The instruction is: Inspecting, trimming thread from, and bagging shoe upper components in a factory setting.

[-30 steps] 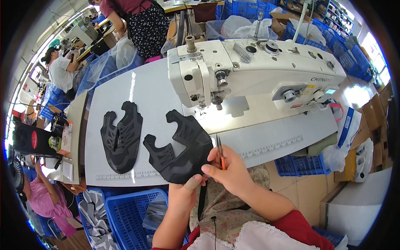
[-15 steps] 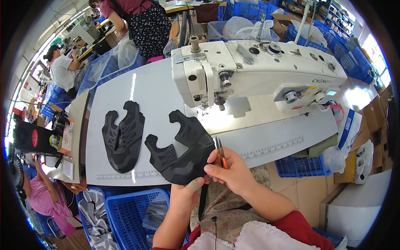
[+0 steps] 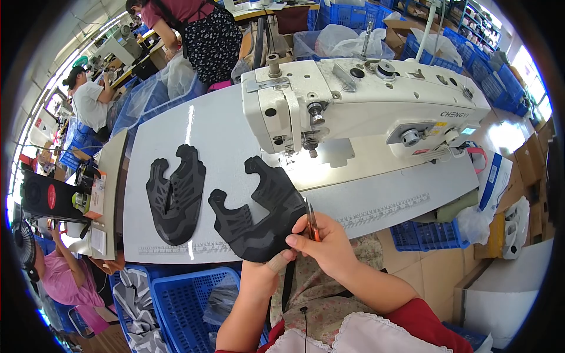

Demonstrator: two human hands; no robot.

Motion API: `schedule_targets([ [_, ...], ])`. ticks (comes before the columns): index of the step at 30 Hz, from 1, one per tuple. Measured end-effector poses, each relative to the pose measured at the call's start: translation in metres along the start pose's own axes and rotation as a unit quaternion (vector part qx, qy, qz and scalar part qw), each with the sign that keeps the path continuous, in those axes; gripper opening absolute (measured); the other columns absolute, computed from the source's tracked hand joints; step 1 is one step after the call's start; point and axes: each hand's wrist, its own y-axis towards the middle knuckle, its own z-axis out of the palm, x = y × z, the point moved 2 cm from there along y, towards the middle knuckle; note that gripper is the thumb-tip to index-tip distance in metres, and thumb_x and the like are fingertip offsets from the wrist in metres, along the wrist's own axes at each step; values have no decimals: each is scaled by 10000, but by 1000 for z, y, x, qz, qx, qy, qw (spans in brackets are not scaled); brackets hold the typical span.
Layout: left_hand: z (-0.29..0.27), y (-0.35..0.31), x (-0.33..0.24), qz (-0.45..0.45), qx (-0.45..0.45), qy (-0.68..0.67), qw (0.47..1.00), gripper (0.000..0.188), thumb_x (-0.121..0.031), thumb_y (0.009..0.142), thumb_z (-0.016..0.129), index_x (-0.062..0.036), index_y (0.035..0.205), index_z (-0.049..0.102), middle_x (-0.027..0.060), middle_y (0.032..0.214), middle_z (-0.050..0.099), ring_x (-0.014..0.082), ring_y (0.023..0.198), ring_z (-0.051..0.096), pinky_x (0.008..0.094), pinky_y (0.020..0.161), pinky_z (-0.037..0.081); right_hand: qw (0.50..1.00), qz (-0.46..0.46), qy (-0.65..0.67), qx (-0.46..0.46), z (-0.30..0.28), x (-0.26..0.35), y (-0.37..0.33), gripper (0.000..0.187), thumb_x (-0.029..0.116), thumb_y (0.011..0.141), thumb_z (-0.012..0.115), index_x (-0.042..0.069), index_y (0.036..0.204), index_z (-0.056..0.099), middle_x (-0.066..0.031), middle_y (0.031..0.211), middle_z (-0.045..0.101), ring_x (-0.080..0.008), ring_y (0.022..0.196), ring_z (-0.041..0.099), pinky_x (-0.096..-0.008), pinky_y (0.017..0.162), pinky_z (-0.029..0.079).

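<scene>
A black shoe upper (image 3: 268, 220), flat and notched with raised grey patterning, lies across the table's front edge. My left hand (image 3: 276, 262) grips its lower edge from beneath, with the thumb on top and most fingers hidden under it. In my right hand (image 3: 321, 238) is a pair of scissors with orange handles (image 3: 312, 226), blades pointing away from me along the upper's right edge. The fingers of that hand also meet the upper's edge. To the left, a second black shoe upper (image 3: 176, 200) rests flat on the grey table (image 3: 235, 123).
A white sewing machine (image 3: 359, 103) stands on the table's far right part, its lamp lit. Blue crates (image 3: 182, 294) sit below the front edge at left and right. A black speaker (image 3: 50, 194) is at far left. Other people work behind and at left.
The shoe upper in my hands has shifted slightly right. The scissor blades look a little closer together and more upright. The other upper stays on the table.
</scene>
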Motion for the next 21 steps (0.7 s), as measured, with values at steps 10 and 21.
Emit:
schedule_targets([
  [10,-6,0,4,-19,58,37,997,486,-78,761,678,-21,1206,489,74,1142,561,193,999,550,328,851,446,977,-65,-203,-14,-11,5,-2,254,144,802,688,30,983,552,3,724,557,-57,615,528,-202,564,433],
  [21,-12,-1,11,-25,-27,-88,995,349,-146,891,533,-52,1220,466,87,1187,541,217,1054,529,378,829,447,707,-346,-618,10,-18,43,-6,344,124,703,679,135,1044,635,9,652,525,-173,546,512,-295,468,415],
])
